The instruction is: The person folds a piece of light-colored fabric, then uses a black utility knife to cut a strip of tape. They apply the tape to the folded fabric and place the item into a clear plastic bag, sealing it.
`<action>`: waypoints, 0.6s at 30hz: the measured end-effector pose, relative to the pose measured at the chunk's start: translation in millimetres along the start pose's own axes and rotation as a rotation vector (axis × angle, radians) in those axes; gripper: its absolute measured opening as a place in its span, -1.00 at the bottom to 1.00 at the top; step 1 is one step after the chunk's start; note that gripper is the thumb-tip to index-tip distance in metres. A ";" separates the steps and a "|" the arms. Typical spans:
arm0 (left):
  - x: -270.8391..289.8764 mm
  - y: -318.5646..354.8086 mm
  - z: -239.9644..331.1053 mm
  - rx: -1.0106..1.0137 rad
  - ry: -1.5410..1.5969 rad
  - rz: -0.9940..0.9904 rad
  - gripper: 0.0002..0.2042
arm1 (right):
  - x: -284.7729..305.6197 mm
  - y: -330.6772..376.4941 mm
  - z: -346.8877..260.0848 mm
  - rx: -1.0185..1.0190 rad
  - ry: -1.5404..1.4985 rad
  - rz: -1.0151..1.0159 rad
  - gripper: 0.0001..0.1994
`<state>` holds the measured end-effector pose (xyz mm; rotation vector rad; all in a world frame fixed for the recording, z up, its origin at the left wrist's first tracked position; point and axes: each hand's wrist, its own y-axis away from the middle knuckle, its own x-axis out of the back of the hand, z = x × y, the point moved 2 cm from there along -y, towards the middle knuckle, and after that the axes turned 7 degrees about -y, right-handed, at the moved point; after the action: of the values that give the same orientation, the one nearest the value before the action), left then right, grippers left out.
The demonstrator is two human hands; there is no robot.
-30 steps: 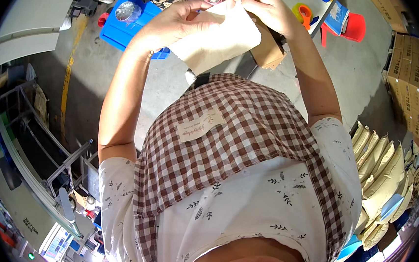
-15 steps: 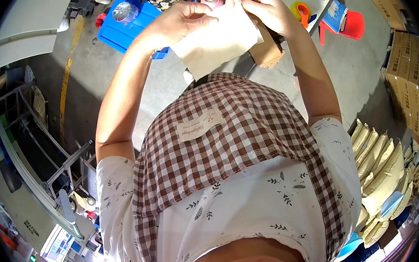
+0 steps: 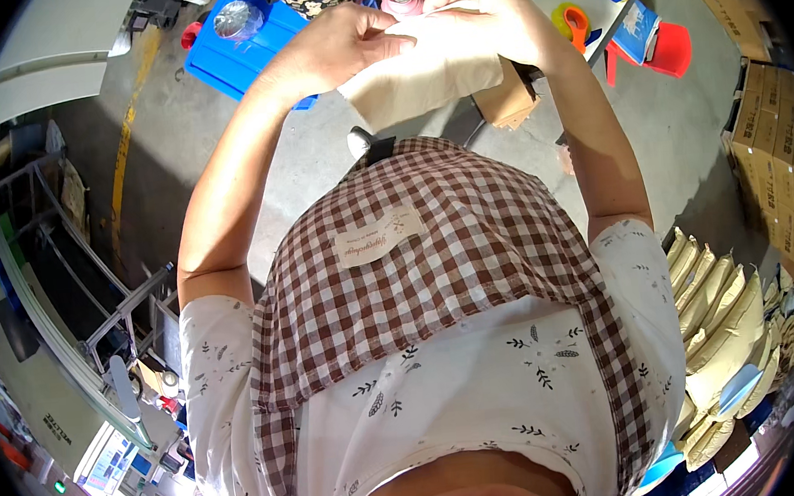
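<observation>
Both hands, left hand (image 3: 335, 48) and right hand (image 3: 481, 17), grip closed on a pale, creased paper bag (image 3: 421, 74).

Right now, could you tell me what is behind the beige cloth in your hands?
Above the beige cloth, a pink cap peeks out; the cloth hides whatever lies below it.

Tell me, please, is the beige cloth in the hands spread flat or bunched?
Bunched: the beige cloth hangs crumpled, its top edge pinched between left hand and right hand.
</observation>
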<state>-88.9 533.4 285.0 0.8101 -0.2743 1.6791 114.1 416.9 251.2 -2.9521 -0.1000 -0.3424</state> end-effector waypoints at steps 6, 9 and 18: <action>-5.6 1.5 2.2 -0.075 -0.092 0.146 -0.63 | 3.9 -2.7 -29.8 -0.085 0.170 -0.022 -0.83; -0.3 -4.0 1.0 -0.065 -0.118 0.094 -0.66 | 4.4 -4.0 -13.1 0.153 0.059 0.034 -0.80; -2.4 -8.1 0.8 -0.033 -0.052 -0.068 -0.66 | 0.4 -10.8 -48.8 -0.148 0.415 -0.118 -0.82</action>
<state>-81.0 533.4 282.2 0.8299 -0.3067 1.5882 102.8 419.1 299.8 -2.9487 -0.2026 -1.0069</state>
